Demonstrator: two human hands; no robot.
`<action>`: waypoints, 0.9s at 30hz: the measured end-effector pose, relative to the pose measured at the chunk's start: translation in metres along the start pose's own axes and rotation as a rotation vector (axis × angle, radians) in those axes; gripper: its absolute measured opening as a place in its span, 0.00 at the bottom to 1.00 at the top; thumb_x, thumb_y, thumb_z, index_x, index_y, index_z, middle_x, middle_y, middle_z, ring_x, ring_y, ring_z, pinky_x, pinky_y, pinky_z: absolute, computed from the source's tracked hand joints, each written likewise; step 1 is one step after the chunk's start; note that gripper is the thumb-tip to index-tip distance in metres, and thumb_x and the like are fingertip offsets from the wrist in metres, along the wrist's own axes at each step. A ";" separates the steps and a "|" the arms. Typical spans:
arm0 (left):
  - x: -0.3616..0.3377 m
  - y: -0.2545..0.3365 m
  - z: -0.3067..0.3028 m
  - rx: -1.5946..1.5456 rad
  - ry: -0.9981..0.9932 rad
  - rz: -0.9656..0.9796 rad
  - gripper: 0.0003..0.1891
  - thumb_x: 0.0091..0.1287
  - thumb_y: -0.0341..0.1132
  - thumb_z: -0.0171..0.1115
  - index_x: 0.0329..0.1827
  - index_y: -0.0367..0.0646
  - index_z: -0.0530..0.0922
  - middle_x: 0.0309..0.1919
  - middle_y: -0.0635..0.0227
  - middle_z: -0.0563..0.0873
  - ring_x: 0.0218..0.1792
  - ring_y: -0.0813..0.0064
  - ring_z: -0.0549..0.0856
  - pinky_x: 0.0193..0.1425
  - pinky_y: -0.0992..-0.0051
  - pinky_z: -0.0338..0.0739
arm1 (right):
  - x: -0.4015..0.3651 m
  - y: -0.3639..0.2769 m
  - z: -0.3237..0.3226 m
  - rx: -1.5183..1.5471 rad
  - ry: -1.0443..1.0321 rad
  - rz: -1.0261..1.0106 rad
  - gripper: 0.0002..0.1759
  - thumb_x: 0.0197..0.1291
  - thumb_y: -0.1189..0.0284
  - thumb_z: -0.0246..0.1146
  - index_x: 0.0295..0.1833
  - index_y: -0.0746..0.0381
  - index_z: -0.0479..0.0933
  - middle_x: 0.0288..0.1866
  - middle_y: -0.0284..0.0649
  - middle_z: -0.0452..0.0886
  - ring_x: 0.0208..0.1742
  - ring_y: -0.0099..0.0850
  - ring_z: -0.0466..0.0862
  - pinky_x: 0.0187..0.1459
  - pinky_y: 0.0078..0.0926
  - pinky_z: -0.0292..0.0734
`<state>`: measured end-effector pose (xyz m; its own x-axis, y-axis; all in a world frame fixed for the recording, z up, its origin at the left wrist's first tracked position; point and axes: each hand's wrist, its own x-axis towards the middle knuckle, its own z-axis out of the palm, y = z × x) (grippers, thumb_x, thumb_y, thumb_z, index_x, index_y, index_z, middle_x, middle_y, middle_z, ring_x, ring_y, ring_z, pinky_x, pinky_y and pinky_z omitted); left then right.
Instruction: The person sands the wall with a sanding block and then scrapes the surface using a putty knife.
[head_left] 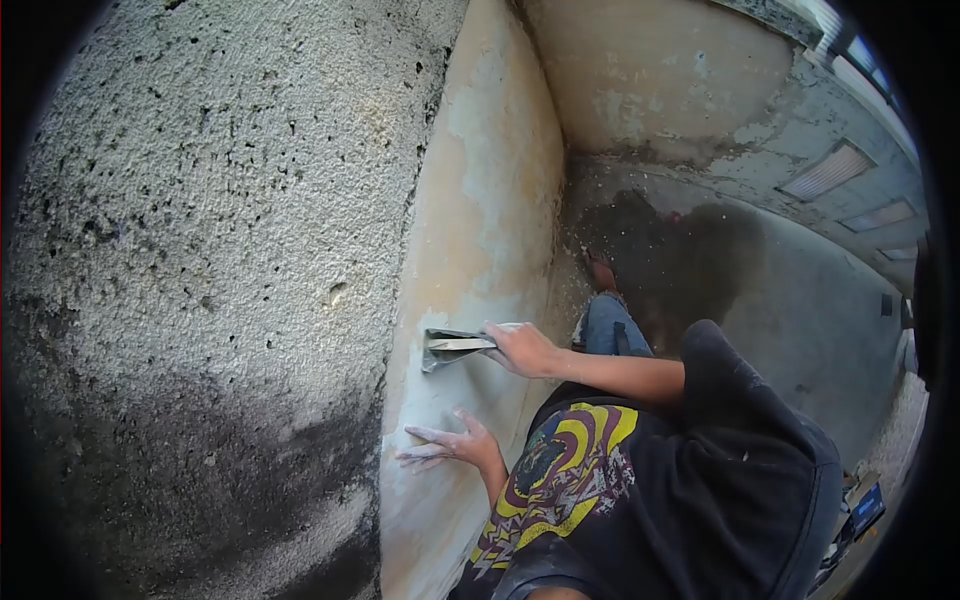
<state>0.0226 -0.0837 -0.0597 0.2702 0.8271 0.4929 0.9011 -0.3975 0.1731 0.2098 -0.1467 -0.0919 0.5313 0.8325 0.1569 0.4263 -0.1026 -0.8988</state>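
Note:
My right hand point(522, 350) is closed on a grey sheet-like tool point(436, 358) with a pale flat strip in it, whose far end lies against the smooth, patchy wall point(490, 200). Below it, my left hand point(462, 442) rests on the same wall with its fingers spread and holds nothing. White dust or paste marks the fingers of both hands. How the tool is put together is too small to tell.
A rough, pitted wall surface point(250, 200) fills the left side. Behind my legs point(608, 325) is a concrete floor point(800, 330) with a dark wet patch point(690, 250). The far wall point(660, 70) has slatted vents point(828, 172) to its right. Assorted items point(862, 512) lie at the lower right.

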 end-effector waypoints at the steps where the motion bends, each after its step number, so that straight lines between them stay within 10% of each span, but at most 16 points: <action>1: 0.001 0.002 -0.002 -0.046 -0.008 0.011 0.51 0.70 0.55 0.60 0.86 0.39 0.43 0.80 0.30 0.25 0.80 0.31 0.23 0.73 0.28 0.19 | 0.002 -0.012 -0.001 0.008 -0.015 0.008 0.16 0.68 0.65 0.64 0.54 0.61 0.70 0.40 0.53 0.84 0.44 0.56 0.84 0.43 0.52 0.78; 27: 0.000 0.000 0.002 0.000 0.033 0.038 0.51 0.67 0.49 0.63 0.87 0.42 0.42 0.81 0.31 0.27 0.81 0.33 0.24 0.74 0.29 0.20 | 0.002 0.019 0.006 0.003 -0.001 0.030 0.16 0.65 0.71 0.63 0.53 0.65 0.68 0.36 0.56 0.83 0.40 0.61 0.83 0.40 0.54 0.77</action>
<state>0.0232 -0.0828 -0.0610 0.2928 0.7979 0.5269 0.8904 -0.4284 0.1540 0.2146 -0.1437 -0.1112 0.5433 0.8295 0.1295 0.4082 -0.1262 -0.9041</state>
